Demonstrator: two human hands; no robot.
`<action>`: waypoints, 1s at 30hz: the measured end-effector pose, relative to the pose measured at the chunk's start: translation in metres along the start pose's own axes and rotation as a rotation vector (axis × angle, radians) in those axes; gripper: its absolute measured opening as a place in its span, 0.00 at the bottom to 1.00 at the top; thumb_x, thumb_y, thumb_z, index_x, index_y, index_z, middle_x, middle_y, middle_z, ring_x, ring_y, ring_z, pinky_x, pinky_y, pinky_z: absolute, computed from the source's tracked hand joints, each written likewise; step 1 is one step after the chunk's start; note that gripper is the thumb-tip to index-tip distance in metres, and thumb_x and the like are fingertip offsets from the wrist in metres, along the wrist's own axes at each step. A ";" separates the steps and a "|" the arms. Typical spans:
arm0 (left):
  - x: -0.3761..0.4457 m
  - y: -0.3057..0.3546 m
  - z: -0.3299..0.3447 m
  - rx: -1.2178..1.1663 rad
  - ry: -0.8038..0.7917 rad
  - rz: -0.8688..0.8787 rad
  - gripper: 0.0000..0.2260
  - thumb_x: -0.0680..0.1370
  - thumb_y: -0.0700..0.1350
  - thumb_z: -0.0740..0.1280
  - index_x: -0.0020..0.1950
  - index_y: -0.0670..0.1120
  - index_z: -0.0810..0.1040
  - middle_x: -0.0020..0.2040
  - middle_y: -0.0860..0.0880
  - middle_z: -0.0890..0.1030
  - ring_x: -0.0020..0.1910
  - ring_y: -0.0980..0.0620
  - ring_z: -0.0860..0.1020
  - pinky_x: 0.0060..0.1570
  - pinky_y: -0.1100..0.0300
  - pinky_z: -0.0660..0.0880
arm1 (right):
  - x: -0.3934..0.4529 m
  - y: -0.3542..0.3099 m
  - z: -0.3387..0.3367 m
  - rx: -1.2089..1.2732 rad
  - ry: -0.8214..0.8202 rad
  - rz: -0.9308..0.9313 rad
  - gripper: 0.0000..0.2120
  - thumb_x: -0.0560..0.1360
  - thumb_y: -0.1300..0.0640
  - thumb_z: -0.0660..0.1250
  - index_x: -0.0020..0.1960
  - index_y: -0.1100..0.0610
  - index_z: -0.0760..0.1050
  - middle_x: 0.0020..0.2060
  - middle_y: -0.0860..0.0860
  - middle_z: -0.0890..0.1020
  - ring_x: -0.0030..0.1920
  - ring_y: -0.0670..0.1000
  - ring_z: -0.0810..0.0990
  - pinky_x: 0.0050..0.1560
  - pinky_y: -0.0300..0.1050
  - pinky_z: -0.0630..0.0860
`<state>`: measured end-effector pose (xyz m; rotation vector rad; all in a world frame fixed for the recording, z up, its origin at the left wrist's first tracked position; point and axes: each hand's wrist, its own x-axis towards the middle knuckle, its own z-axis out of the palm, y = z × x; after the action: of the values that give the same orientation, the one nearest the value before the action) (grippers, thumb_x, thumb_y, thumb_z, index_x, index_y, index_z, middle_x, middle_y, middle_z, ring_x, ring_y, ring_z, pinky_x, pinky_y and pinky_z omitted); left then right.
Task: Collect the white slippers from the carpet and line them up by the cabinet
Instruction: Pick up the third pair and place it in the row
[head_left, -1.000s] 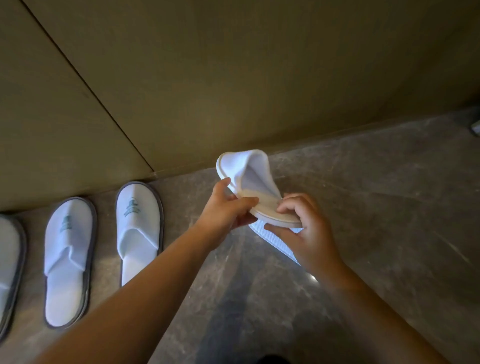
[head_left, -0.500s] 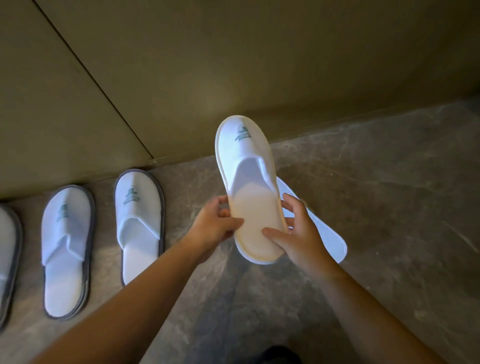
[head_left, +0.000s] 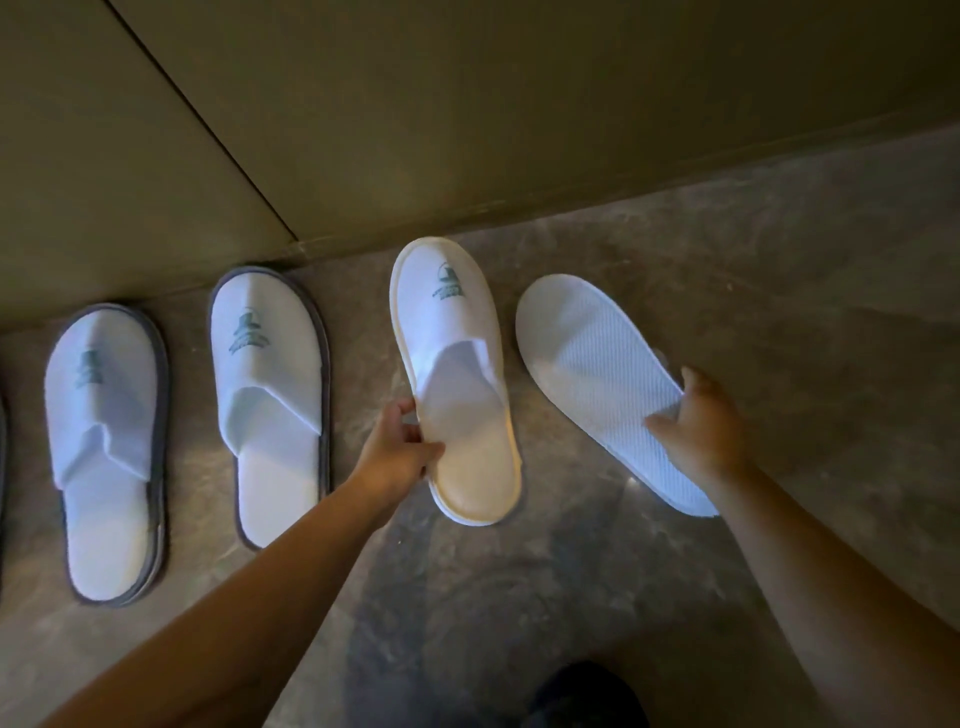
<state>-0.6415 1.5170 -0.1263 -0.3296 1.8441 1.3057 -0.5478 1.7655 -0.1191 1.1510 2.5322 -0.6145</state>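
My left hand (head_left: 397, 449) grips the left edge of a white slipper with cream trim (head_left: 452, 374), which lies upright with its toe toward the cabinet (head_left: 467, 104). To its right, my right hand (head_left: 701, 421) holds a second white slipper (head_left: 597, 374) that is turned sole up, its ribbed underside showing, toe pointing up and left. Two grey-trimmed white slippers (head_left: 270, 395) (head_left: 106, 441) lie side by side on the floor at the left, toes against the cabinet base.
The edge of another slipper (head_left: 2, 457) shows at the far left border. The floor is grey marbled stone (head_left: 779, 286), open to the right of the held slippers. A dark shape (head_left: 587, 696) sits at the bottom edge.
The two slippers were stacked together in both hands; now they are apart, one in each hand, lowered toward the floor beside the row. The view has shifted closer to the floor.
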 end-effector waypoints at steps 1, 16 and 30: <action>-0.001 -0.004 -0.001 0.031 0.020 -0.006 0.24 0.70 0.28 0.63 0.64 0.42 0.64 0.44 0.41 0.77 0.47 0.41 0.76 0.52 0.44 0.75 | -0.007 0.003 0.006 0.017 -0.024 -0.013 0.27 0.69 0.59 0.69 0.64 0.64 0.65 0.61 0.65 0.73 0.60 0.65 0.72 0.59 0.54 0.69; 0.000 -0.018 0.002 0.057 0.069 0.073 0.25 0.70 0.32 0.68 0.64 0.44 0.66 0.42 0.47 0.76 0.40 0.51 0.76 0.33 0.62 0.72 | -0.055 -0.003 0.022 0.274 0.085 -0.297 0.28 0.65 0.60 0.73 0.62 0.62 0.68 0.57 0.62 0.75 0.58 0.60 0.72 0.56 0.49 0.69; 0.001 -0.029 0.002 0.113 0.097 0.025 0.24 0.70 0.35 0.68 0.64 0.46 0.65 0.43 0.46 0.78 0.45 0.47 0.78 0.38 0.60 0.75 | -0.057 0.001 0.071 -0.072 -0.061 -0.045 0.53 0.60 0.42 0.75 0.71 0.54 0.44 0.71 0.60 0.56 0.70 0.61 0.57 0.67 0.57 0.62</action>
<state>-0.6231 1.5073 -0.1463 -0.3154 2.0008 1.2151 -0.5045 1.6943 -0.1563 1.0378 2.5126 -0.5556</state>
